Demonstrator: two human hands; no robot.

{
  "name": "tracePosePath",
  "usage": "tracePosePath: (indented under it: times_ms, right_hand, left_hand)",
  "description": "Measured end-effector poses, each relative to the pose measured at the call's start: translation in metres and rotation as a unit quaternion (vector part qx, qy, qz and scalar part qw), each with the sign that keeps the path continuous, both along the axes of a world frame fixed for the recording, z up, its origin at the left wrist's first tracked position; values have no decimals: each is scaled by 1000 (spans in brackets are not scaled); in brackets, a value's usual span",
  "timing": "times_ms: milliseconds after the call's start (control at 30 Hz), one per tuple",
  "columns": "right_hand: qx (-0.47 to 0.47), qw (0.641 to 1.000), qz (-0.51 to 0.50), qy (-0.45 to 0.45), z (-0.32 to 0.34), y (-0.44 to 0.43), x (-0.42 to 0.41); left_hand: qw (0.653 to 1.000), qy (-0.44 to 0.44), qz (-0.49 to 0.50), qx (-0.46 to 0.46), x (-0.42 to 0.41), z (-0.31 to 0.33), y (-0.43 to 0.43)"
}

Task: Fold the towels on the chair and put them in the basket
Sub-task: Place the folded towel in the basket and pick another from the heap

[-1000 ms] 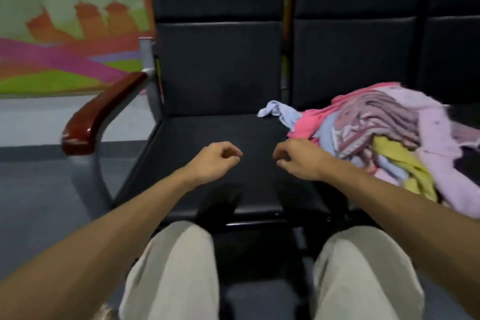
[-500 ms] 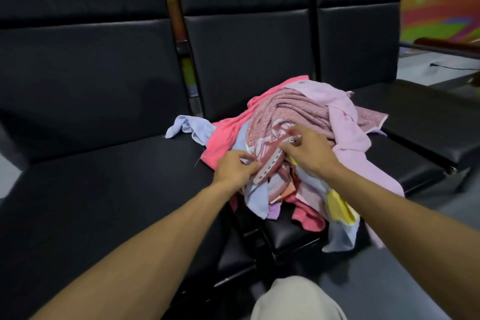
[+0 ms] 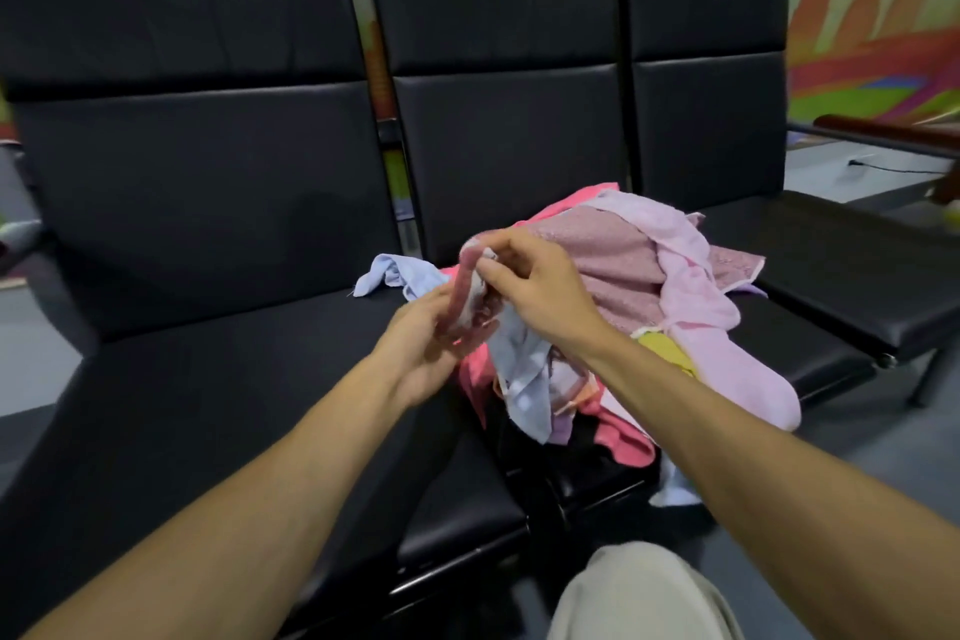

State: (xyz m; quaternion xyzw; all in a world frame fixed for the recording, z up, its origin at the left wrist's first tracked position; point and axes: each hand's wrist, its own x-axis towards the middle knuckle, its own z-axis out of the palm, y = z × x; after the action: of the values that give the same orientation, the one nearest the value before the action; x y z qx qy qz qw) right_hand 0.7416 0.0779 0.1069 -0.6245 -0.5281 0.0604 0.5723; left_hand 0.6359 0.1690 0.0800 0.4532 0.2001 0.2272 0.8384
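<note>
A heap of towels (image 3: 623,276) in pink, lilac, light blue and yellow lies on the middle black seat (image 3: 810,353), some hanging over its front edge. My right hand (image 3: 530,286) pinches the top of a dusty-pink and white patterned towel (image 3: 470,296) and lifts it off the heap's left side. My left hand (image 3: 426,343) holds the same towel lower down, fingers curled under it. No basket is in view.
Three joined black padded seats stand in a row; the left seat (image 3: 208,405) is bare, and so is the right seat (image 3: 857,255). A wooden armrest (image 3: 883,130) runs at the far right. My knee (image 3: 639,592) is at the bottom edge.
Both hands have lifted the patterned towel up off the heap, where half a second ago they were reaching into it. The view has shifted right since a second ago.
</note>
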Motion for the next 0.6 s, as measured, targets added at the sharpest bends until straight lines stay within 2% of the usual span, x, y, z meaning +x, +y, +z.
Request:
tracePosePath:
  times_ms: [133,167,233,300,367,433,467,533,600]
  right_hand:
    - [-52,990,64,118,-7,-12,-10]
    - [-64,988,39,134,-11,-14,-11]
    - [-98,987,-89,94,-25,-14,-5]
    - [-145,959,-214,112,-44,-12,6]
    - [-155,926,-231,254,-57,-7,9]
    - [-119,883,-210,402,-63,4,7]
    - [-97,864,-205,448,-66,12,7]
    - [-70,860,-209,461,-68,29,3]
    - [-88,890,-211,394,-70,52,-2]
  left_hand:
    - [999,28,35,-6,-32,4,2]
    - [999,28,45,-3,-41,4,2]
    - [996,43,75,13,-60,7,4]
    - [991,77,85,70,-84,11,6]
    - [984,102,65,130,-110,12,12]
    - [971,143,42,189,-136,10,19]
    - [962,167,26,214,-148,9,21]
    - [953,202,-1,226,-166,4,25]
    - [954,213,9,210,-176,1,27]
